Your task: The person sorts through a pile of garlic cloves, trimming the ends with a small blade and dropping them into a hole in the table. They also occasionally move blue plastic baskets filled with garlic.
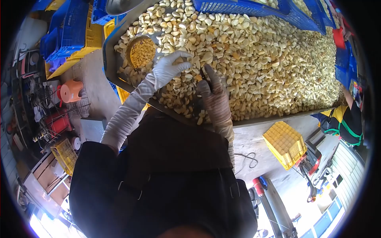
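Note:
A deep layer of pale, curved pieces that look like peeled garlic cloves [258,67] covers a metal-rimmed table [254,122]. My left hand [168,69], in a white glove and long sleeve cover, is closed, thumb and fingers curled around a pale clove [181,60]. Just to its right is my right hand [216,97], in a darker, stained glove. Its thumb and forefinger are bent towards each other beside a yellowish piece [198,78]. A thin dark shape shows at these fingertips, too small to name. A round bowl [128,53] of smaller, orange-yellow pieces stands left of my hands.
Blue crates [242,7] line the table's far side, and more blue and yellow crates [89,37] are stacked at left. An orange stool [71,91] stands on the floor. At right are a yellow crate [283,142] and another person [347,121] at the table's end.

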Demonstrator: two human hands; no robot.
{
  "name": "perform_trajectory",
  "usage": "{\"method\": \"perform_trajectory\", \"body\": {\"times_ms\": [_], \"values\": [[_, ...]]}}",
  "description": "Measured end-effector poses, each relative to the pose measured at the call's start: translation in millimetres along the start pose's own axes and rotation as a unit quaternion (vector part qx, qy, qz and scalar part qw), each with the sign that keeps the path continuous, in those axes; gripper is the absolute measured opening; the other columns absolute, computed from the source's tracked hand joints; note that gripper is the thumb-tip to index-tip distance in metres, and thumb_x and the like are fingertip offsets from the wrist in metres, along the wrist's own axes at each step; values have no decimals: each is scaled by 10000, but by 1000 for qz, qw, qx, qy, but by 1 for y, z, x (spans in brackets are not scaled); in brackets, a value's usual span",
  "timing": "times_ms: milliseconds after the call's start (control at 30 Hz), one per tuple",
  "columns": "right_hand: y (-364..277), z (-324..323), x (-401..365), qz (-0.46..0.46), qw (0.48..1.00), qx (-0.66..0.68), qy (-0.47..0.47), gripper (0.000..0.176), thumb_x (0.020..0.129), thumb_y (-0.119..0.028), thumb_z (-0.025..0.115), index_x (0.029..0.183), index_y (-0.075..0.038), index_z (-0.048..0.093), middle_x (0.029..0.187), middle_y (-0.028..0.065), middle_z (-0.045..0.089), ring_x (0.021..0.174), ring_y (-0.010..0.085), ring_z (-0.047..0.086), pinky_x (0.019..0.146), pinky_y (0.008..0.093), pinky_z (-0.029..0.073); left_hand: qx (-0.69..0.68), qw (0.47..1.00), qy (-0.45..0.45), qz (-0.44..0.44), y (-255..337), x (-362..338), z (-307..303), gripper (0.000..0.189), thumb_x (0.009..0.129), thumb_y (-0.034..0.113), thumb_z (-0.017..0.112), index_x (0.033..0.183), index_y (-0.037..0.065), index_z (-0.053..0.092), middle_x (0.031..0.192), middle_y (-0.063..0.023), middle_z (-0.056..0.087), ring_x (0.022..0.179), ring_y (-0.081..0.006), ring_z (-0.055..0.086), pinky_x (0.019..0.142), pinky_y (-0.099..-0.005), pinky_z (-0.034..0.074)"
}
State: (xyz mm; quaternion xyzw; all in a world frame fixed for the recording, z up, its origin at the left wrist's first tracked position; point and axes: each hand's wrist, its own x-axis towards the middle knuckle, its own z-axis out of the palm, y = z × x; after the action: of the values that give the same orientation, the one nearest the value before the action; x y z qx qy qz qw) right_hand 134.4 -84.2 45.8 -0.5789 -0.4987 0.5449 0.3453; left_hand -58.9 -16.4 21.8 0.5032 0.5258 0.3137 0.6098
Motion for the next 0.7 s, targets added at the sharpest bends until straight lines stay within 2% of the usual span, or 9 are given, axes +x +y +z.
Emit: {"method": "perform_trajectory", "body": {"times_ms": [133,267,400,467,533,567,600,633,700], "values": [[-22,-3,1,-70,990,-70,-99,537,945,-160,603,1446,-122,413,1220,113,634,1039,191,612,891,303,493,-146,983,-64,-93,23,-33,-1,345,891,98,699,1226,73,622,720,57,577,575,-8,470,539,-163,417],[-39,-11,-6,-106,980,-84,-147,540,930,-75,597,1436,-108,413,1240,143,648,1144,275,628,960,333,483,-171,982,-43,-69,2,-42,0,308,872,61,714,1164,44,618,797,54,593,641,-25,528,586,-169,455],[-45,-14,-18,-27,982,12,-188,519,936,-92,592,1426,-104,421,1263,156,620,1147,271,618,955,335,486,-199,979,-47,11,4,-48,8,277,830,21,746,1071,49,611,898,39,598,725,-36,556,666,-178,494],[-36,-11,-22,10,983,54,-174,516,934,-99,598,1419,-88,423,1250,150,610,1112,245,618,940,326,490,-176,981,-71,32,2,-49,9,276,808,-1,759,1031,53,605,945,30,596,774,-37,560,706,-184,506],[-28,-7,-26,57,985,78,-143,502,930,-98,604,1403,-78,438,1226,136,599,1054,217,615,913,317,495,-170,982,-76,-22,7,-55,16,250,818,14,750,1013,60,600,962,16,596,804,-45,563,706,-182,494],[-27,-5,-30,82,978,155,-113,486,938,-148,595,1396,-84,446,1128,110,586,963,184,591,845,295,484,-167,982,-77,-48,11,-57,19,237,824,22,745,1004,63,597,971,8,596,819,-48,565,706,-180,488],[-32,-3,-34,103,964,232,-80,475,945,-197,587,1389,-91,454,1030,84,572,872,150,567,778,273,473,-193,967,-97,-135,21,-60,17,167,864,74,712,979,77,592,965,5,598,790,-43,559,655,-145,437],[-56,1,-44,119,918,376,-32,475,963,-297,567,1385,-107,460,847,40,550,723,98,522,659,234,448,-247,958,-103,-99,9,-57,20,142,886,120,686,986,81,593,941,4,602,758,-51,556,635,-156,431],[-46,-13,-49,80,931,355,6,503,981,-410,542,1379,-111,468,663,-3,532,564,48,475,525,197,416,-279,955,-79,-64,-26,-41,32,180,924,237,624,1024,90,596,897,-4,615,704,-83,559,614,-203,439]]}}
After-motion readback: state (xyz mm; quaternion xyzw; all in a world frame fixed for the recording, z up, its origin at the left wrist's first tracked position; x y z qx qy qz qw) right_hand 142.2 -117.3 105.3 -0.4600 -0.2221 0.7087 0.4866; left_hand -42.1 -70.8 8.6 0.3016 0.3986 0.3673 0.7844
